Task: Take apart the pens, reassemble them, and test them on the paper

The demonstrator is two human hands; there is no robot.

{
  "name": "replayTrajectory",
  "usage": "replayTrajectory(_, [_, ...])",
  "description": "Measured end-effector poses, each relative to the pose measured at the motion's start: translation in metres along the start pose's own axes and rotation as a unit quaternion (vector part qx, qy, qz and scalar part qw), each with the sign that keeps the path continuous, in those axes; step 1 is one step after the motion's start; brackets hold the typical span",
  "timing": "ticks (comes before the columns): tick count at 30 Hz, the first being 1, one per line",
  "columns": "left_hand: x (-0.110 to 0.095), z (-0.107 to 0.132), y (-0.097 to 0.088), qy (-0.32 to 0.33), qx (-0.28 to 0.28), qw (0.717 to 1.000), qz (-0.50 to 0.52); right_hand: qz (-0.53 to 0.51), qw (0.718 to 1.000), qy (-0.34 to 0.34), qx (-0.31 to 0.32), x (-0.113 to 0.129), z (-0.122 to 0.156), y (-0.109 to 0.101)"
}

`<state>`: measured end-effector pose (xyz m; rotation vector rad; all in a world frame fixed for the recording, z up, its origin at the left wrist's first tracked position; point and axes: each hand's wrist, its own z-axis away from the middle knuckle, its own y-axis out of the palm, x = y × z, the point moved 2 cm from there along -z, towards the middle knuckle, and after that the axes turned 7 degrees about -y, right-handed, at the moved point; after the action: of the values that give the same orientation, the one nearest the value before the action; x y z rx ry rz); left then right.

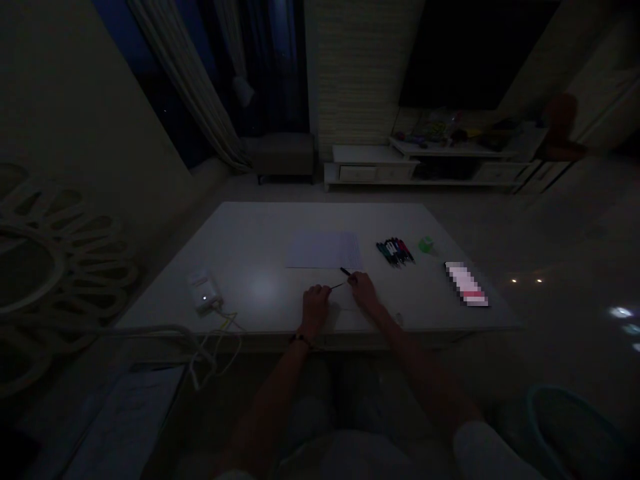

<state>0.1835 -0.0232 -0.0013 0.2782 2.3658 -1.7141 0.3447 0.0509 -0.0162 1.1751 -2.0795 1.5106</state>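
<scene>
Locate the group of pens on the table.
In the head view, the pens lie grouped on the white table, right of the paper sheet, just left of a small green object, and beyond the right hand.

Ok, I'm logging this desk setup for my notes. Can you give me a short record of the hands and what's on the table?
Left hand: at the table's near edge, beside a thin dark rod; a bracelet on the wrist.
Right hand: pinching a dark pen.
Surface: white table.
Nearby: sheet of paper, row of pens, green round item.
Further out: pixelated oblong item, white device with cables.
Light: dim.
</scene>
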Motion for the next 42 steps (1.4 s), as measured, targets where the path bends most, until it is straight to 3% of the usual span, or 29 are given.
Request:
replayTrajectory(5, [-0.001, 0.001, 0.001, 0.018, 0.012, 1.000, -0.008, -0.214, 0.971, 0.075, -0.073, 0.014, 0.021, -0.016])
replayTrajectory(9, [-0.003, 0.001, -0.002, 0.022, 0.021, 0.999, -0.019, -0.308, 0.934, 0.132, -0.125, 0.030, 0.027, -0.021])
replayTrajectory(20, [-0.002, 0.002, -0.004, 0.029, 0.022, 0.999, -0.008, -0.338, 0.924, 0.145, -0.109, 0.041, 0.031, -0.010])
replayTrajectory(29, [-0.003, 0.001, -0.003, 0.038, 0.024, 0.999, 0.001, -0.270, 0.952, 0.124, -0.073, 0.044, 0.033, 0.006])
replayTrajectory(34, [-0.003, 0.001, -0.002, 0.041, 0.019, 0.999, 0.008, -0.251, 0.964, 0.086, -0.022, 0.025, 0.029, 0.001])
replayTrajectory(39, [-0.002, 0.001, -0.001, 0.021, 0.024, 0.999, 0.023, -0.066, 0.992, 0.071, -0.080, -0.005, 0.008, -0.012])
replayTrajectory(42, [-0.001, 0.001, -0.001, 0.011, 0.024, 0.999, 0.031, 0.030, 0.997, 0.047, -0.052, -0.008, -0.010, -0.005])
